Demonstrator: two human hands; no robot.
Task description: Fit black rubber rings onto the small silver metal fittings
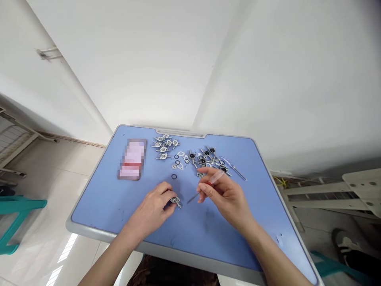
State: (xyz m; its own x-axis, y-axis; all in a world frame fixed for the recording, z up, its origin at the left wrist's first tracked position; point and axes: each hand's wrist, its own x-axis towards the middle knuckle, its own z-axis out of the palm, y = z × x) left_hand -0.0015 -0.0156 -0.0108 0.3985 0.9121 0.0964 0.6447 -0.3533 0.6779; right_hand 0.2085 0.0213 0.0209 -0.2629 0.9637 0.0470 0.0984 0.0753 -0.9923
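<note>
My left hand [157,202] is closed around a small metal valve [175,200], its flange and a stub poking out past the fingertips. In my right hand [224,192] is a screwdriver [216,177] with a clear handle; its thin shaft points down and left toward the valve, with a gap between them. Just beyond my left hand a black rubber ring [174,176] lies on the blue table [104,202]. Farther back are loose flat metal plates [181,153] and more small rings.
At the back of the table sits a cluster of metal valves [163,147]. Right of it is a pile of valves with black round faces [203,160], beside another screwdriver [238,171]. A blurred-out phone-shaped object [132,159] lies left. Teal stools [20,204] stand on the floor.
</note>
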